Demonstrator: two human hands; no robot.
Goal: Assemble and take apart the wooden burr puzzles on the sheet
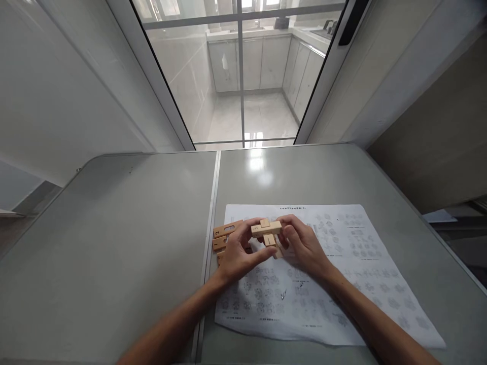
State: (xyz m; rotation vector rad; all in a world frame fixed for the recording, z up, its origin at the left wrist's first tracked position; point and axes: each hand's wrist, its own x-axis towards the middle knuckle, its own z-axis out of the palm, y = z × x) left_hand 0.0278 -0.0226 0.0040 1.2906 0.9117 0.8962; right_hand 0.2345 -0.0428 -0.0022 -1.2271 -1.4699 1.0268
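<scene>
Several light wooden pieces (267, 229) are joined crosswise and held above a printed sheet. My left hand (241, 252) grips them from the left, its thumb along the lower piece and its fingers behind. On the right, the fingers of my right hand (300, 241) are bent round the end of the crosswise piece; the fingertips are partly hidden. Darker wooden pieces (219, 244) with slots and numbers lie beside my left hand, partly covered by it. The white sheet (365, 284) shows rows of small diagrams under both hands.
A grey table (114, 243) with a metal seam (210, 223) running front to back carries everything. Beyond its far edge stands a framed glass door (241, 76), with cabinets and a tiled floor visible through it. White panels rise at left and right.
</scene>
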